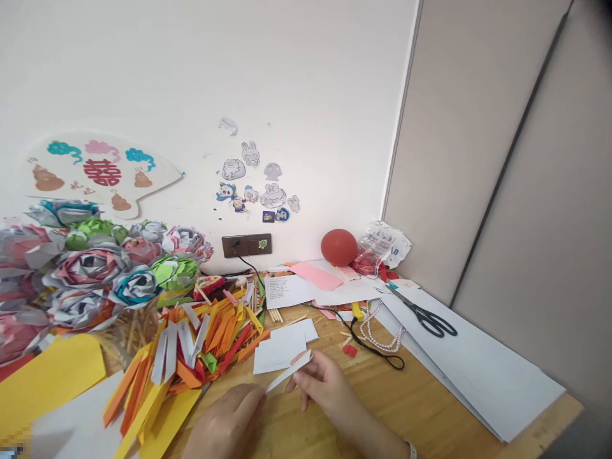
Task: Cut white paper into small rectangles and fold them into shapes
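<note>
A narrow folded strip of white paper (287,373) slants between my two hands above the wooden table. My right hand (329,386) pinches its upper end between thumb and fingers. At the lower end my left hand (228,417) is closed on the strip, its fingertips mostly hidden behind the hand. Just beyond my hands lie small white paper sheets (270,356) on the table. To the left is a heap of folded paper strips (220,338) in orange, yellow, white, red and green.
Folded paper flowers (90,274) crowd the left side, near yellow paper (52,370). Black scissors (425,319) lie on large white sheets (478,363) at right. A red balloon (338,247), a black cord (377,344) and white beads (368,328) are towards the back.
</note>
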